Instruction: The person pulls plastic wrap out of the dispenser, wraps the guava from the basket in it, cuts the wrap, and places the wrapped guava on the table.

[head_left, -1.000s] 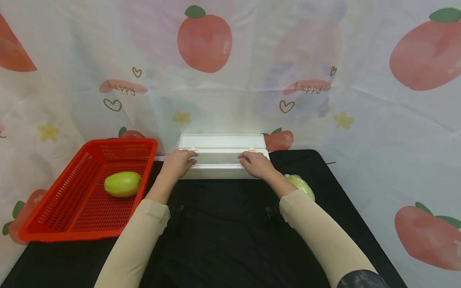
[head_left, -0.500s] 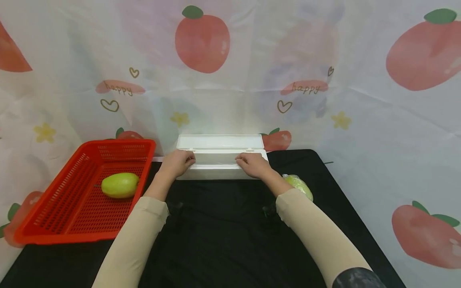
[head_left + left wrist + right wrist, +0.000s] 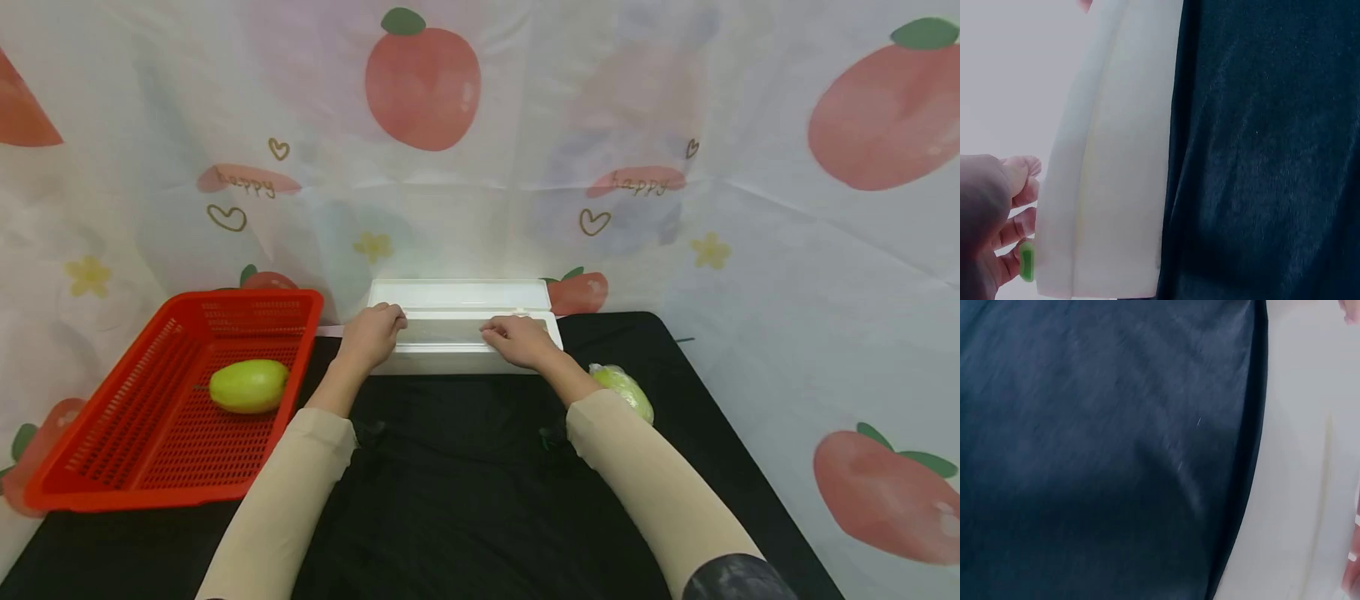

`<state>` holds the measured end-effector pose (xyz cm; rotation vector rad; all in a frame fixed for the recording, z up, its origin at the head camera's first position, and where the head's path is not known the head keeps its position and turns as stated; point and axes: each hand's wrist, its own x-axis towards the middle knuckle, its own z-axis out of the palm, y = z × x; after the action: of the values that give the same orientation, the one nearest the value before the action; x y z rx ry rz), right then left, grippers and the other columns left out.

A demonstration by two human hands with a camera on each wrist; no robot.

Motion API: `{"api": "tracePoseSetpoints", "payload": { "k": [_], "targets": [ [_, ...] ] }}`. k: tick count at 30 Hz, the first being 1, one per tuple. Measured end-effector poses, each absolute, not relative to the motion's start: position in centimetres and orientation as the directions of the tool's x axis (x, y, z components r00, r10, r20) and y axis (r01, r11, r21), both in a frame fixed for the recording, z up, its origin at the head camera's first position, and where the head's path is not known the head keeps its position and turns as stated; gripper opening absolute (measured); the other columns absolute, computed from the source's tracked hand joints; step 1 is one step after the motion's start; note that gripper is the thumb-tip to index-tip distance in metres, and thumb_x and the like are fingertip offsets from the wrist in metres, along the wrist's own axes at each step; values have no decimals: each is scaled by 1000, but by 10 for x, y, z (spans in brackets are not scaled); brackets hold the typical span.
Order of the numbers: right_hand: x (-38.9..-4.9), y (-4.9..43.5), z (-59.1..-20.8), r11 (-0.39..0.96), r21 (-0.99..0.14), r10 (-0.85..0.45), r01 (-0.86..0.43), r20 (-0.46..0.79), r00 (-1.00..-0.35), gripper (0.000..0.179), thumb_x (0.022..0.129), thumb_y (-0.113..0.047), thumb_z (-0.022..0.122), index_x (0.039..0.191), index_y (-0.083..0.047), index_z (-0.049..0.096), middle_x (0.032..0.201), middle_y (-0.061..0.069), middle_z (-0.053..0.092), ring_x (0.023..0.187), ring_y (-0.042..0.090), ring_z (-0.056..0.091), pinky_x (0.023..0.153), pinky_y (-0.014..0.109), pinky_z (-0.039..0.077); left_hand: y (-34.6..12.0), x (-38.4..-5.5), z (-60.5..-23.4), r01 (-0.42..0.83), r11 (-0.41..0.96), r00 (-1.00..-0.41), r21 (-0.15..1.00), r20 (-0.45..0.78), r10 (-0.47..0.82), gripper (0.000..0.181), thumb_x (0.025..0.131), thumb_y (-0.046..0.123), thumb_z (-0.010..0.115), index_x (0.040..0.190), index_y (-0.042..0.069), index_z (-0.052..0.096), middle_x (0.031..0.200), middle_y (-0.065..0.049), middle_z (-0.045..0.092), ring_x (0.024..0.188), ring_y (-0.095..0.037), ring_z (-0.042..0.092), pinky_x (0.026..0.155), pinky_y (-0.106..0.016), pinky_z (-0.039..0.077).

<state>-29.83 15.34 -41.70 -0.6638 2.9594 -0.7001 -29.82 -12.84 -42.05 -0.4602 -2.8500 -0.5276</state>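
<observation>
Nearest: left sleeve (image 3: pixel 270 508) and right sleeve (image 3: pixel 660 483), both cut off by the lower edge; a dark patterned patch (image 3: pixel 738 579) on the right one also runs out of frame. Under the cuffs, small dark shapes (image 3: pixel 369 433), barely separable from the black-covered bench (image 3: pixel 465 500). Wrapped green item (image 3: pixel 628 393), partly hidden behind the right forearm. On the left, red basket (image 3: pixel 123 498) holding a yellow-green fruit (image 3: pixel 249 386).

Farther: left hand (image 3: pixel 367 337) over the left end of a white box (image 3: pixel 453 362), masking that corner. Left grip narrow, thumb against forefinger; cannot tell whether anything thin is pinched. Left wrist view: bright green patch (image 3: pixel 1027 261) at one fingertip, nature unclear; fingers close beside the box wall, contact uncertain.

Right hand (image 3: pixel 521 342) over the box, inward of its right end. Fingers bent; the right wrist view crops them to slivers, so cannot tell what that grip holds.

Box lies lengthwise below and between the hands, top uncovered; contents washed out. Raised lid (image 3: pixel 460 293) behind.

Farthest: fruit-print backdrop (image 3: pixel 480 225).
</observation>
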Motion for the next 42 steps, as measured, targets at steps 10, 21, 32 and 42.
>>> {"api": "tracePoseSetpoints", "payload": {
  "k": [10,21,32,42],
  "targets": [
    [-307,106,-415,827,-407,-422,-388,6,-906,39,104,-27,43,139,-18,60,123,9,70,79,18,63,69,33,49,-123,-302,-426,327,895,-919,303,321,227,20,105,21,51,105,5,64,98,-13,63,92,-36,62,75,-49,52],
    [-320,112,-408,901,-251,-399,-355,-155,-904,42,103,-23,34,127,-17,68,128,6,65,119,30,58,101,43,46,-127,-303,-428,376,875,-905,304,324,276,20,105,23,49,106,8,62,98,-12,63,94,-34,63,78,-54,47],
    [-315,118,-414,969,-143,-221,-203,-127,-967,24,93,-17,40,75,-16,57,72,2,51,66,20,43,59,37,34,-136,-301,-426,407,821,-913,399,186,363,31,100,25,56,122,7,66,102,-12,64,98,-29,59,87,-51,41],
    [-307,142,-412,950,-209,-229,-234,46,-972,26,95,-26,50,106,-19,72,102,6,67,72,23,56,59,39,47,-145,-294,-416,496,786,-868,368,240,435,24,96,0,60,118,5,68,103,-13,62,96,-29,61,87,-43,52]
  ]
}}
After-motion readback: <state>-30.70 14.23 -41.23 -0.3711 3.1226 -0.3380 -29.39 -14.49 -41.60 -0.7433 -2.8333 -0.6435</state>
